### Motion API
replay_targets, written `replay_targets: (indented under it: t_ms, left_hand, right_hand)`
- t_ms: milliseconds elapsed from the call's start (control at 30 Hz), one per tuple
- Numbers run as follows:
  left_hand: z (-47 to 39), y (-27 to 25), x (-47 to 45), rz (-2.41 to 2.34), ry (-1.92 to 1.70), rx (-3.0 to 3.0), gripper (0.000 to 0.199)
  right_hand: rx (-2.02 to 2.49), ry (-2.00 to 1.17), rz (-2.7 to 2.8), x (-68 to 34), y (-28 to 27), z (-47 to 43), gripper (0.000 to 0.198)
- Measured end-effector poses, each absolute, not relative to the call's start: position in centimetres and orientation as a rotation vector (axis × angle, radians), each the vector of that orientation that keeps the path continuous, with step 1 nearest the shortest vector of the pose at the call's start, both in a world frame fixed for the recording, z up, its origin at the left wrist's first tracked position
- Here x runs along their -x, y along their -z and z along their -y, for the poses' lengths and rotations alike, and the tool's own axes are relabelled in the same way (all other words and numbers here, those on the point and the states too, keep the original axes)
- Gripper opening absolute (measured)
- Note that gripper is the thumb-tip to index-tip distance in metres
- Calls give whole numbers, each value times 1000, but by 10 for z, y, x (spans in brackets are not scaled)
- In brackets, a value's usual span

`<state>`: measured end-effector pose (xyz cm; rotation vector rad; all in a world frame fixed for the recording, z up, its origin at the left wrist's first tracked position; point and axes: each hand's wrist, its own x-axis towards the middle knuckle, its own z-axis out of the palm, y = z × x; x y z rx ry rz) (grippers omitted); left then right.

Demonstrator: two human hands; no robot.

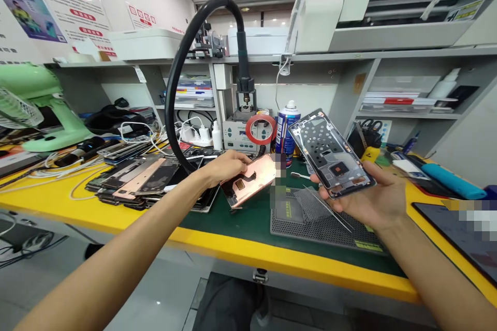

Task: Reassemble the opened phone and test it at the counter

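My left hand (227, 165) grips a copper-backed phone screen (258, 180) by its upper left edge, tilted above the green mat (233, 225). A dark flex cable and a small square patch show on its copper face. In my right hand (367, 199) rests a dark phone frame (328, 152), held by its lower end with the inner side facing me. It has rows of dark spots and a dark square patch. Below the frame, tweezers (334, 209) lie across a grey perforated work pad (310, 225).
Piled phone parts (140, 181) lie on the left of the yellow-edged bench (240, 256). A black hose (174, 77) arches above. A blue spray can (286, 132), red tape roll (260, 129) and grey soldering station (235, 134) stand behind. A dark tablet (458, 232) lies right; a green fan (46, 103) stands left.
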<state>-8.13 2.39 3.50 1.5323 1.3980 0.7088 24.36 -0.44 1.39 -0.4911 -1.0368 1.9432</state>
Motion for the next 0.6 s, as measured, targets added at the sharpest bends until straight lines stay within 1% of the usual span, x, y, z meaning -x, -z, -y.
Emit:
replay_targets:
  t_ms: [133, 333, 600]
  left_hand:
    - [-29, -37, 78, -1385, -586, -1819, 28]
    - [-37, -34, 69, -1335, -525, -2211, 31]
    - [-33, -30, 68, -1349, -534, -2324, 35]
  right_hand:
    - [496, -1947, 1042, -244, -12, 3, 49]
    - [520, -1931, 1039, -244, -11, 3, 51]
    - [553, -1897, 1074, -243, -13, 4, 47]
